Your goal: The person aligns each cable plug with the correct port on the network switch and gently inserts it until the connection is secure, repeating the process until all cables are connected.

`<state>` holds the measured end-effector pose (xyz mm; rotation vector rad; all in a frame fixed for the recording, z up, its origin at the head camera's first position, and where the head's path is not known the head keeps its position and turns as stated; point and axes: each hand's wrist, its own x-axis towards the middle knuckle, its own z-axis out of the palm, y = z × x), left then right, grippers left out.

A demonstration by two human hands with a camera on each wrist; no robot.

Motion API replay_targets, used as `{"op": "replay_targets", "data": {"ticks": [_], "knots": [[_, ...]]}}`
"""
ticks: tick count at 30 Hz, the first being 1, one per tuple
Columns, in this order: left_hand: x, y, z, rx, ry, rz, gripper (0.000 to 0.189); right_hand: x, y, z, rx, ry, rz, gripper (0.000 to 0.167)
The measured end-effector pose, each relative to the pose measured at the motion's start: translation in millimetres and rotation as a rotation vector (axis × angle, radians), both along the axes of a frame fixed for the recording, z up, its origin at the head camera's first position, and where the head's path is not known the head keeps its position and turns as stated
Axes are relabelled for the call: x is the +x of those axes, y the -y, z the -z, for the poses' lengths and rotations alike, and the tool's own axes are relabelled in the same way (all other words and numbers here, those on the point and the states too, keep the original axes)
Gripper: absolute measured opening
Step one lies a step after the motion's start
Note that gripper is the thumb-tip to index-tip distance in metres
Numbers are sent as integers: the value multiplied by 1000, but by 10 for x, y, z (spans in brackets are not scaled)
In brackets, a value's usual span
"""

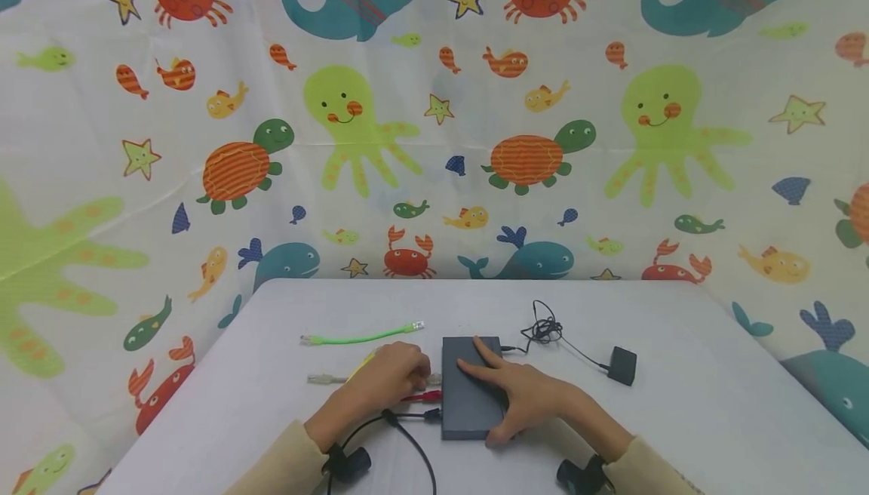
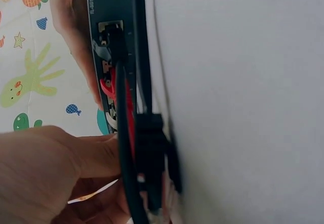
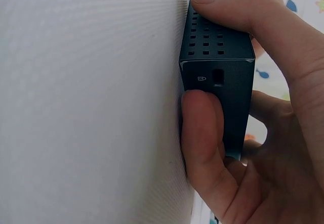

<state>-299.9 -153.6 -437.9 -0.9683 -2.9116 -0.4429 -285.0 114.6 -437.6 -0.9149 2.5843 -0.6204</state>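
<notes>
A dark grey network switch (image 1: 468,397) lies on the white table, its row of ports facing left. My right hand (image 1: 524,389) grips it from the right, fingers spread over its top and thumb at the near end. At the ports, my left hand (image 1: 390,374) pinches a grey network cable (image 1: 326,379), whose plug is right at the switch's side. Beside that plug a red cable (image 1: 426,396) runs into a port. Nearer to me, a black cable (image 2: 119,44) sits in another port. Behind my left hand, part of a yellow cable (image 1: 361,364) shows.
A short green network cable (image 1: 360,340) lies at the back left. From the switch's far right side, a bundled thin black cord (image 1: 543,329) leads to a black power adapter (image 1: 621,366). A curtain (image 1: 434,208) printed with sea animals hangs behind the table.
</notes>
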Motion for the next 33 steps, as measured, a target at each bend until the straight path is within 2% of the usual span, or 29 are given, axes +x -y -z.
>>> {"op": "replay_targets", "data": {"ticks": [5,15,33], "knots": [[-1,0,0,-7,-23,6,12,-6,3,12,0,-10,-3,103],[3,0,-28,-2,8,7,13,-2,14,3,-3,-1,-3,103],[-25,3,-5,4,-16,19,12,-12,22,-11,10,-6,7,104]]}}
